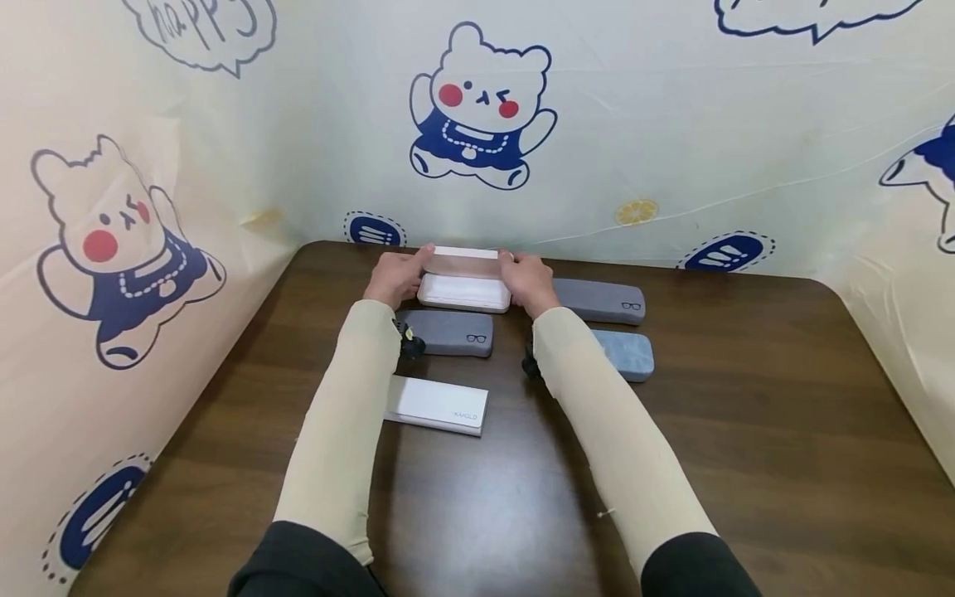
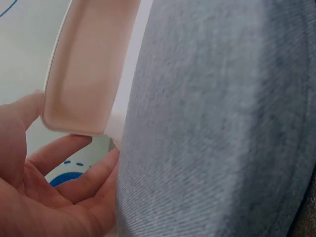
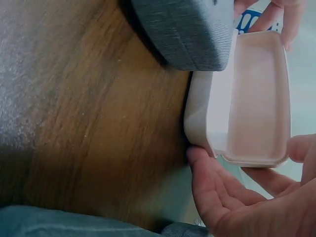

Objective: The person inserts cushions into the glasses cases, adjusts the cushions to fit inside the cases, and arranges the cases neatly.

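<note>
A white glasses case stands at the back of the table with its lid raised, showing a pale pink lining. My left hand holds the lid's left end, thumb on the upper edge and fingers behind it. At the opposite end my right hand pinches the lid's edge with the thumb, while another fingertip touches the base's corner in the right wrist view. Inside the base I see only a white surface. A grey case covers much of the left wrist view.
In front of the white case lies a grey glasses case, and a white lettered case lies nearer, partly behind my left sleeve. To the right are another grey case and a light blue case. A printed curtain borders the table.
</note>
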A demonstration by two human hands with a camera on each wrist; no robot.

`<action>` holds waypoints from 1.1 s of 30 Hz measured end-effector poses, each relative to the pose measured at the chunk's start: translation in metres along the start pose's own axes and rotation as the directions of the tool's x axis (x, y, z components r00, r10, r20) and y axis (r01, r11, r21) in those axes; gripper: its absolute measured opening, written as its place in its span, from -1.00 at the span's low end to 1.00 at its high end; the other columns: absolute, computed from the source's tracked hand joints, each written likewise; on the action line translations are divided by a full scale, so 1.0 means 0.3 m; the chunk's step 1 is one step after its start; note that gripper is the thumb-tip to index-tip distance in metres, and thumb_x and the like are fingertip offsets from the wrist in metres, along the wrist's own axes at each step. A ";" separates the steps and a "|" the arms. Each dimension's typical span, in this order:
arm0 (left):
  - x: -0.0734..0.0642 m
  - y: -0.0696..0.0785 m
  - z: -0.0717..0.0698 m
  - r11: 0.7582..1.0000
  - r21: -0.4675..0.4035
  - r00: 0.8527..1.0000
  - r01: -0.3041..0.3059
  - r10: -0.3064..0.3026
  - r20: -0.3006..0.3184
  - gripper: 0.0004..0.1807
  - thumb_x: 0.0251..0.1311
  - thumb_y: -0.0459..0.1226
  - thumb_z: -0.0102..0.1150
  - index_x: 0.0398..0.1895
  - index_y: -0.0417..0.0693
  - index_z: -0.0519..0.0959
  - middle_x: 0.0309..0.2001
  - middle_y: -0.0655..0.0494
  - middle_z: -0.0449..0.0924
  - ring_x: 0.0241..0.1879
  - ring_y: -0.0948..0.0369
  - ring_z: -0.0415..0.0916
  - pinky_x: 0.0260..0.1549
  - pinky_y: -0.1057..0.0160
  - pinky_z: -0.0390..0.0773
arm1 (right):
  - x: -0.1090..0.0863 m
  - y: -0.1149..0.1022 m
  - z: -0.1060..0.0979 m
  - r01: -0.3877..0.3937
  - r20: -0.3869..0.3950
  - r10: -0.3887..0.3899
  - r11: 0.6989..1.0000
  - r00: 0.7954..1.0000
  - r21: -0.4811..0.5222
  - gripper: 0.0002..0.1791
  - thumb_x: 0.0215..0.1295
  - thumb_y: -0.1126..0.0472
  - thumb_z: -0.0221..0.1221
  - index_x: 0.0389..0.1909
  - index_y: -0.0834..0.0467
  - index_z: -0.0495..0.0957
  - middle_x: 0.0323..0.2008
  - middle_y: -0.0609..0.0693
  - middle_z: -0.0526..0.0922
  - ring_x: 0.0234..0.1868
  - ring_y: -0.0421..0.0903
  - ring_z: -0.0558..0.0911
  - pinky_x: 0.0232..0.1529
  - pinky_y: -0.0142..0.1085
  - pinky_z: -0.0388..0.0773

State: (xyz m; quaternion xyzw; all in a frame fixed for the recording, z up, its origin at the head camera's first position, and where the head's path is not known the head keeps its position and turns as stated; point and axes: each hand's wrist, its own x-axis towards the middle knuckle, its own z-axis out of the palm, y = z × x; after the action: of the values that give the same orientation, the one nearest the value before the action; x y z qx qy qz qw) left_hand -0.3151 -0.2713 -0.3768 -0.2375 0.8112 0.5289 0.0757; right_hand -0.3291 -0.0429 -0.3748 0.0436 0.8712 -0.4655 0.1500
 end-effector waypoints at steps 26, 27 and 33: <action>-0.024 -0.047 -0.078 0.995 -0.095 0.986 0.015 0.001 0.169 -0.39 0.19 -0.29 0.44 0.32 -0.18 0.51 0.25 -0.10 0.51 0.10 0.03 0.56 0.12 0.15 0.52 | -0.005 0.059 -0.019 0.066 0.007 -0.066 0.995 0.998 0.081 -0.59 0.24 0.32 0.24 0.14 0.16 0.62 0.14 0.10 0.56 0.01 0.04 0.48 -0.09 -0.15 0.55; -0.026 -0.048 -0.077 0.998 -0.067 0.986 0.009 0.002 0.165 -0.39 0.18 -0.27 0.45 0.30 -0.18 0.52 0.24 -0.10 0.52 0.10 0.03 0.56 0.11 0.15 0.52 | 0.000 0.065 -0.016 0.068 0.004 -0.069 0.996 0.998 0.066 -0.59 0.25 0.33 0.24 0.14 0.16 0.62 0.13 0.10 0.56 0.00 0.05 0.46 -0.11 -0.15 0.54; -0.040 -0.012 -0.056 0.985 0.158 0.995 -0.075 0.063 0.081 -0.40 0.23 -0.09 0.41 0.27 -0.16 0.54 0.18 -0.10 0.51 0.02 0.01 0.46 0.03 0.08 0.50 | -0.016 0.051 -0.045 0.052 0.035 -0.054 0.997 0.998 0.056 -0.58 0.38 0.12 0.25 0.19 0.20 0.56 -0.11 0.14 0.64 -0.21 0.04 0.60 -0.06 -0.05 0.57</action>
State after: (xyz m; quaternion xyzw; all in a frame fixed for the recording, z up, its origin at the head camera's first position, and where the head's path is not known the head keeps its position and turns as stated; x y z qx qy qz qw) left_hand -0.3009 -0.2839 -0.3680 -0.1823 0.8555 0.4727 0.1070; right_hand -0.3242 -0.0228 -0.3786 0.0161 0.8561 -0.4937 0.1522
